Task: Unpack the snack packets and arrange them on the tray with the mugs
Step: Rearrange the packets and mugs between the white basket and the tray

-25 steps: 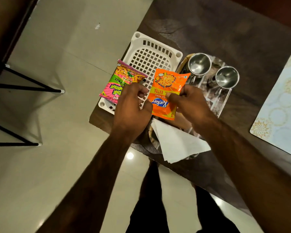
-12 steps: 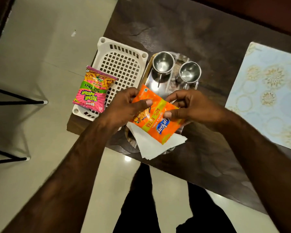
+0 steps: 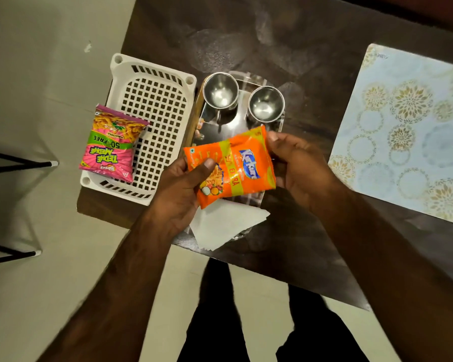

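An orange snack packet (image 3: 236,165) hangs over the near half of the shiny steel tray (image 3: 242,124). My left hand (image 3: 183,189) pinches its left end and my right hand (image 3: 298,165) grips its right end. Two steel mugs stand side by side at the tray's far end, the left mug (image 3: 220,91) and the right mug (image 3: 266,104). A pink and green snack packet (image 3: 111,145) lies on the left rim of the white plastic basket (image 3: 154,105). White paper napkins (image 3: 225,226) rest on the tray's near end, under the orange packet.
The dark table (image 3: 285,35) ends just left of the basket and near my legs. A pale blue patterned placemat (image 3: 408,131) lies at the right. Black stand legs (image 3: 16,163) rest on the floor at the far left.
Both hands have turned the orange packet from tilted to nearly crosswise over the tray. The view shifted, so the basket and tray appear further right.
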